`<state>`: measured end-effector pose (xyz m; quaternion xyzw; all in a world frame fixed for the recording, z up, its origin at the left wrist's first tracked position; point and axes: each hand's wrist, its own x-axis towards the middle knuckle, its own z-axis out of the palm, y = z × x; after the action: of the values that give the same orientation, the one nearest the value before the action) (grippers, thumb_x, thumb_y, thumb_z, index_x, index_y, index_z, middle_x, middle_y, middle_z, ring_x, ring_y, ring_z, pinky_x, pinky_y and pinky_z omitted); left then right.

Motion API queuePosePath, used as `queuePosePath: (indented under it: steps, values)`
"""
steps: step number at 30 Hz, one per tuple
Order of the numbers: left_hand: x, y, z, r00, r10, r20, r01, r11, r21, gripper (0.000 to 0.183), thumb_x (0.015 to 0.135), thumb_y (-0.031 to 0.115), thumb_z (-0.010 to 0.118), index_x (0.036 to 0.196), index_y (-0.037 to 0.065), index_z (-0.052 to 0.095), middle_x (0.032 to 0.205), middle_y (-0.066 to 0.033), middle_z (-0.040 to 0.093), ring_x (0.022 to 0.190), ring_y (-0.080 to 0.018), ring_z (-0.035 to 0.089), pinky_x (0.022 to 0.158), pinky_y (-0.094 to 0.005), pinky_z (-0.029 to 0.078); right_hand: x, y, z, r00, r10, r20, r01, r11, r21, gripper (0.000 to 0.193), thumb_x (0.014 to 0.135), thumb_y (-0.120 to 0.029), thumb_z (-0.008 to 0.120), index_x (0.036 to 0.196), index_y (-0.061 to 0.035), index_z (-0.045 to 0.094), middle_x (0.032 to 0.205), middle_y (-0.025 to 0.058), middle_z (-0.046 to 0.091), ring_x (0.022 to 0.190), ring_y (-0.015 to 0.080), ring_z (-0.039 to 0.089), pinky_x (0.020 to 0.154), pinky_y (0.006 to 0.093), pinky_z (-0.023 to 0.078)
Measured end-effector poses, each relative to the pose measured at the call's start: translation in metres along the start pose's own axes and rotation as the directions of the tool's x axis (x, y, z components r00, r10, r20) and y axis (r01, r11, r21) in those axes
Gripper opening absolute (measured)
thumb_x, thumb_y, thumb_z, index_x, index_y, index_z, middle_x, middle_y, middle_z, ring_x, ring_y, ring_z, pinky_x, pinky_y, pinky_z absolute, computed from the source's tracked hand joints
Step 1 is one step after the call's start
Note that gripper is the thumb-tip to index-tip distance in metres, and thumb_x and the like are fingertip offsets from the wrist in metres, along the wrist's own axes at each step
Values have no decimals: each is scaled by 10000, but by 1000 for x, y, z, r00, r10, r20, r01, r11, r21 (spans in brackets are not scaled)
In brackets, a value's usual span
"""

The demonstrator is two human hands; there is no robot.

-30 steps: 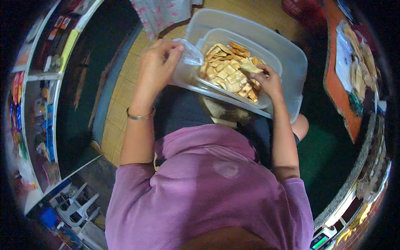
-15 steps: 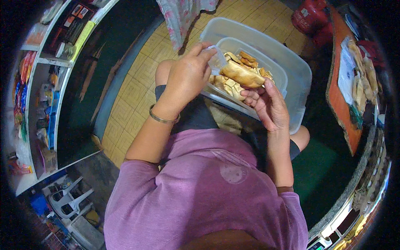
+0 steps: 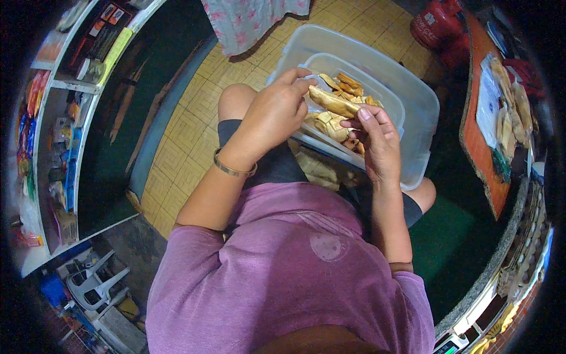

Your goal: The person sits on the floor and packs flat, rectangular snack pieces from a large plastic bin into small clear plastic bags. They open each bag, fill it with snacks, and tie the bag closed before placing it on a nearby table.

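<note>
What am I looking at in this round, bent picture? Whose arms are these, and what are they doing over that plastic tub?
There is no machine here. A person wears a wide-angle camera on the head that looks straight down, so you see their own purple shirt and both forearms; the lens bends straight lines near the rim. The person sits with a clear plastic tub on their lap, and a smaller clear container of golden fried pieces rests inside it. The left hand, with a bangle on its wrist, pinches a thin clear plastic bag. The right hand holds a long golden piece at the bag's mouth. At the right stands an orange counter with bagged snacks; at the left, shelves of goods.
</note>
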<state>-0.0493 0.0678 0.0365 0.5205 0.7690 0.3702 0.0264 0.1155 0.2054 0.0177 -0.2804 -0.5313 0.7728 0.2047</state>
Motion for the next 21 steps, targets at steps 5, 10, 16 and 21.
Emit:
queuePosePath:
  steps: [5, 10, 16, 21]
  values:
    - [0, 2, -2, 999, -33, 37, 28, 993, 118, 323, 810, 63, 577, 1121, 42, 666, 1236, -84, 602, 871, -283, 666, 751, -376, 527, 0, -2, 6, 983, -166, -80, 142, 960, -240, 210, 928, -209, 655, 1043, -35, 635, 877, 32, 643, 835, 114, 644, 693, 229, 462]
    - [3, 2, 0, 997, -55, 53, 46, 986, 158, 320, 801, 64, 589, 1110, 46, 669, 1240, -86, 598, 880, -289, 667, 748, -391, 531, -2, 0, 13, 969, -211, -125, 149, 912, -383, 212, 852, -151, 744, 1005, -36, 654, 895, 32, 654, 773, 65, 568, 688, 207, 466]
    - [6, 1, 8, 999, 4, 53, -14, 982, 187, 389, 750, -7, 609, 1135, 40, 638, 1237, -112, 591, 932, -329, 652, 770, -409, 537, -5, -1, 22, 929, -369, -8, 279, 717, -639, 232, 839, -137, 755, 1013, -15, 661, 834, 10, 634, 756, 62, 567, 669, 228, 473]
    - [5, 8, 14, 985, -6, 171, -36, 970, 242, 431, 727, -24, 616, 1153, 45, 616, 1249, -104, 586, 978, -334, 642, 771, -422, 539, 0, 2, 29, 862, -504, 64, 401, 598, -694, 262, 826, -160, 764, 1008, -2, 661, 848, 37, 656, 745, 91, 585, 670, 248, 486]
